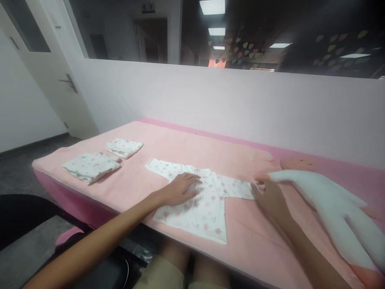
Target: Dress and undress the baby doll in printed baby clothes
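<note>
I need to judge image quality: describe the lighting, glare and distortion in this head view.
Head view: soft, even light; ceiling lamps glare in the dark window; the wall top bows from wide-angle distortion; left hand casts a faint shadow on the baby shirt; doll slightly washed out.

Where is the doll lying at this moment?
In the head view, the doll lies on the right side of the pink table, beside the spread baby shirt; the right hand rests at its arm.
</note>
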Action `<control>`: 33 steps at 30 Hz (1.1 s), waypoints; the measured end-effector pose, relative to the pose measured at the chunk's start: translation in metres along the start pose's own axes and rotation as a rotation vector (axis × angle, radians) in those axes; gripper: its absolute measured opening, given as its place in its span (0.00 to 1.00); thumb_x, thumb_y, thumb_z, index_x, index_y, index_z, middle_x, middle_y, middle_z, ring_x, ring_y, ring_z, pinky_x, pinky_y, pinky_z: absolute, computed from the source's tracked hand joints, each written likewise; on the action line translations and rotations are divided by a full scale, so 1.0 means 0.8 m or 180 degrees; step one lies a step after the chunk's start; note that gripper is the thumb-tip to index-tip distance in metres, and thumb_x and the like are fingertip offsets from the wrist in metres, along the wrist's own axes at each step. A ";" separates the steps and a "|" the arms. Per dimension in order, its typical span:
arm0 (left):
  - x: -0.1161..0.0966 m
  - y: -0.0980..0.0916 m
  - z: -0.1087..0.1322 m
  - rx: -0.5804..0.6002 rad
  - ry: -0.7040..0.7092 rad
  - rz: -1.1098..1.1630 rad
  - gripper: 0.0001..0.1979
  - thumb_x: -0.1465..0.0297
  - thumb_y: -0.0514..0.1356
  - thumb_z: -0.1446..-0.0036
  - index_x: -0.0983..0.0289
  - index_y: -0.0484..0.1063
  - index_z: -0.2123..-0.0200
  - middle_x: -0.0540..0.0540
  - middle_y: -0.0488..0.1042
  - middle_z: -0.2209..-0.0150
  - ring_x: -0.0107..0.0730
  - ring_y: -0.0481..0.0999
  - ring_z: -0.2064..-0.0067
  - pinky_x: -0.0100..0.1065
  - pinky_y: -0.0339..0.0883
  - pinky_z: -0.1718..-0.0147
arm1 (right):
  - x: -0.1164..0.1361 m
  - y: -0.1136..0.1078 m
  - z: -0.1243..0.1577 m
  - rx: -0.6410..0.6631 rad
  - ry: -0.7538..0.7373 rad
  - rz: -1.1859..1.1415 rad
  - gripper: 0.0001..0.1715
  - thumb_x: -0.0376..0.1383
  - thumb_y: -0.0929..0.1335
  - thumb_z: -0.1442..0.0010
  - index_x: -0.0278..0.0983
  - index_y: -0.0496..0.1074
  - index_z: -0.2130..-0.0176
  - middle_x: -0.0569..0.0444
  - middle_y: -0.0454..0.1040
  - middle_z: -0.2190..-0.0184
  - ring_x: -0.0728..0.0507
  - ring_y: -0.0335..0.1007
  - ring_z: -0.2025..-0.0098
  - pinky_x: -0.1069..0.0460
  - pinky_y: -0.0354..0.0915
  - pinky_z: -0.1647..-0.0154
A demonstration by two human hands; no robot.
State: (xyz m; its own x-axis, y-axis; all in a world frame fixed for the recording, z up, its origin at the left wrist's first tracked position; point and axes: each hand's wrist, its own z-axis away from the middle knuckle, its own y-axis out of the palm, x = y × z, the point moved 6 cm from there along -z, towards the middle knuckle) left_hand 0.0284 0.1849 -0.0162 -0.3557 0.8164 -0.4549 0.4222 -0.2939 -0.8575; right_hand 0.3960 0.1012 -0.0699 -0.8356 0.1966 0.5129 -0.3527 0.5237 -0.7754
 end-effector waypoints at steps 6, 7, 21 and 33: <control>0.044 0.068 -0.131 0.0043 -0.0089 -0.0450 0.20 0.59 0.53 0.28 0.62 0.71 0.40 0.63 0.72 0.38 0.52 0.69 0.38 0.56 0.63 0.38 | -0.072 0.016 -0.027 0.0121 0.0311 -0.0056 0.30 0.57 0.67 0.39 0.36 0.74 0.52 0.44 0.78 0.54 0.35 0.75 0.51 0.43 0.66 0.49; 0.050 0.075 -0.139 -0.0049 -0.0146 -0.0495 0.19 0.60 0.54 0.28 0.62 0.72 0.41 0.63 0.72 0.39 0.52 0.69 0.39 0.56 0.63 0.39 | -0.076 0.020 -0.026 0.0179 0.0378 -0.0141 0.28 0.57 0.67 0.40 0.37 0.74 0.53 0.46 0.78 0.56 0.36 0.75 0.53 0.43 0.66 0.50; 0.073 0.084 -0.139 -0.0216 -0.0218 -0.0433 0.23 0.56 0.50 0.25 0.54 0.67 0.33 0.57 0.68 0.33 0.50 0.63 0.33 0.56 0.56 0.32 | -0.063 0.014 -0.021 0.0501 0.1087 -0.0684 0.23 0.58 0.67 0.36 0.42 0.70 0.63 0.54 0.80 0.66 0.38 0.76 0.61 0.49 0.64 0.61; 0.070 0.081 -0.135 -0.0227 0.0037 -0.0681 0.25 0.55 0.48 0.24 0.49 0.62 0.28 0.51 0.56 0.23 0.50 0.54 0.24 0.58 0.48 0.27 | -0.067 0.013 -0.015 0.0432 0.0917 -0.0108 0.23 0.58 0.66 0.38 0.42 0.68 0.67 0.55 0.76 0.71 0.40 0.73 0.67 0.48 0.63 0.64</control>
State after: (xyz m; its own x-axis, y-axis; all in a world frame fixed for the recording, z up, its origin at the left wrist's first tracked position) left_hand 0.1259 0.2650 -0.0711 -0.4339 0.8623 -0.2612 0.3961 -0.0778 -0.9149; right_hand 0.4421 0.1064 -0.1009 -0.6756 0.4177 0.6076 -0.4476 0.4225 -0.7881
